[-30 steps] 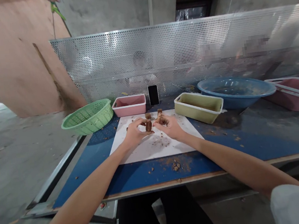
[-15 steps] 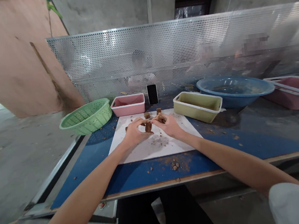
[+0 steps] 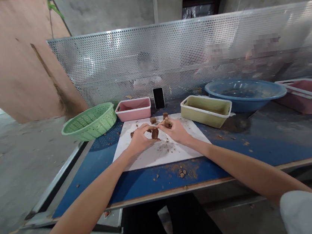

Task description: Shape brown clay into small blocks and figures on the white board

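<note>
Over a white sheet (image 3: pixel 141 160), my left hand (image 3: pixel 139 138) grips a small brown block (image 3: pixel 155 133) that looks like clay or earth, thumb below and fingers on top. My right hand (image 3: pixel 176 129) meets it from the other side, its thumb and forefinger pinched together at the block's upper edge. Whatever lies between those right fingertips is too small to tell. Beyond the hands, two more brown blocks, a left one (image 3: pixel 153 120) and a right one (image 3: pixel 165 115), stand on the sheet. Another brown lump (image 3: pixel 132 134) shows partly behind my left hand.
A green basket (image 3: pixel 90 123), a pink bin (image 3: pixel 134 113) and a phone (image 3: pixel 158 98) stand along the back. To the right are a yellow-green bin (image 3: pixel 206 111), a blue basin (image 3: pixel 245 93) and pink bins (image 3: pixel 308 96). Crumbs (image 3: pixel 182 173) lie near the table's front edge. A perforated metal screen (image 3: pixel 177 54) rises behind.
Both hands keep nearly the same place and grip. The brown block in my left hand appears to have shifted very slightly.
</note>
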A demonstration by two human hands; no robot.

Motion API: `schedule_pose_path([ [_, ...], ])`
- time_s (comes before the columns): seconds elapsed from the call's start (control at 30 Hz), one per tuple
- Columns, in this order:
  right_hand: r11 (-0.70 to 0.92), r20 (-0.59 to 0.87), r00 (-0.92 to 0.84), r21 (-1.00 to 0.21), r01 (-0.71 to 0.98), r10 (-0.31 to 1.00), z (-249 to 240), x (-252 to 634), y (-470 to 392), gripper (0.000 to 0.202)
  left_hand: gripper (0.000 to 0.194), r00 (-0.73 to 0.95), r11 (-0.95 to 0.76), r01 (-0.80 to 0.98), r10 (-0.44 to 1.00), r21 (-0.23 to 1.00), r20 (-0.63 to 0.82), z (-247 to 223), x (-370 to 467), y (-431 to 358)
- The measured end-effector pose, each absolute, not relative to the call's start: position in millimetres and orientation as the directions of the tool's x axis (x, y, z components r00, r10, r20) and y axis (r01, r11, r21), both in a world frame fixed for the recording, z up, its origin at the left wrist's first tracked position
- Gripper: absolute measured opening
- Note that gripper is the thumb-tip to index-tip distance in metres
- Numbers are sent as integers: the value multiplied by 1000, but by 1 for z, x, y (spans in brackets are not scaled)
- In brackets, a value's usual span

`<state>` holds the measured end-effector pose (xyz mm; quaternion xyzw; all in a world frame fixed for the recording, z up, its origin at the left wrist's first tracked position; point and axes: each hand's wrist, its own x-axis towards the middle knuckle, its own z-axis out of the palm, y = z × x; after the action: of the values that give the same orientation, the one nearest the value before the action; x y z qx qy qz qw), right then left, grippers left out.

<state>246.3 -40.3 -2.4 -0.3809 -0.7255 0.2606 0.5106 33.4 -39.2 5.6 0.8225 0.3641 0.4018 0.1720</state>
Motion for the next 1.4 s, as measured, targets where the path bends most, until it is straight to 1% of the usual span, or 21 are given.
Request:
schedule_pose_path([
  [0.03, 566, 536, -182, -776, 280, 824, -3, 246, -40, 29, 38, 413, -673, 460, 739, 578, 532, 6, 33, -39],
  [0.17, 562, 497, -280, -788, 251, 821, -3, 247, -39, 28, 36, 414, -672, 447, 741, 591, 529, 6, 34, -40],
  [0.3, 556, 524, -183, -783, 280, 831, -5, 247, -37, 30, 38, 405, -657, 448, 754, 606, 518, 6, 34, -40],
  [0.43, 576, 502, -300, -773, 266, 812, -7, 246, -35, 28, 37, 410, -655, 442, 755, 613, 511, 7, 34, -41],
  [0.5, 582, 517, -272, -752, 309, 812, -8, 247, -34, 31, 35, 407, -647, 428, 761, 630, 505, 7, 35, -41],
  [0.57, 615, 577, -222, -689, 385, 786, -6, 251, -35, 36, 33, 381, -624, 398, 779, 672, 497, 7, 35, -40],
  [0.6, 651, 615, -240, -628, 428, 751, -5, 253, -36, 39, 33, 357, -603, 379, 795, 702, 491, 7, 35, -39],
  [0.67, 733, 657, -364, -456, 505, 660, 0, 258, -40, 43, 37, 311, -562, 328, 823, 759, 474, 5, 34, -36],
  [0.73, 790, 639, -507, -284, 543, 578, 5, 263, -45, 43, 43, 301, -537, 272, 835, 798, 460, 4, 32, -33],
  [0.8, 833, 607, -616, -149, 532, 502, 8, 264, -49, 42, 44, 316, -534, 240, 832, 811, 455, 3, 31, -32],
  [0.87, 870, 577, -699, -43, 490, 422, 10, 264, -52, 41, 38, 326, -537, 244, 830, 808, 453, 4, 30, -33],
  [0.93, 867, 576, -708, -5, 498, 409, 9, 262, -52, 40, 35, 337, -541, 241, 825, 805, 454, 5, 31, -35],
  [1.03, 813, 640, -610, -39, 581, 467, 7, 260, -50, 39, 38, 366, -537, 205, 817, 818, 445, 8, 34, -39],
  [1.17, 860, 626, -688, 53, 507, 367, 4, 261, -49, 36, 39, 352, -516, 225, 834, 826, 425, 8, 36, -41],
  [1.3, 832, 696, -607, 27, 554, 382, 2, 262, -48, 36, 41, 374, -521, 174, 820, 836, 433, 7, 34, -39],
  [1.4, 861, 688, -645, 59, 506, 332, 2, 263, -47, 33, 44, 360, -502, 157, 831, 850, 424, 7, 33, -38],
])
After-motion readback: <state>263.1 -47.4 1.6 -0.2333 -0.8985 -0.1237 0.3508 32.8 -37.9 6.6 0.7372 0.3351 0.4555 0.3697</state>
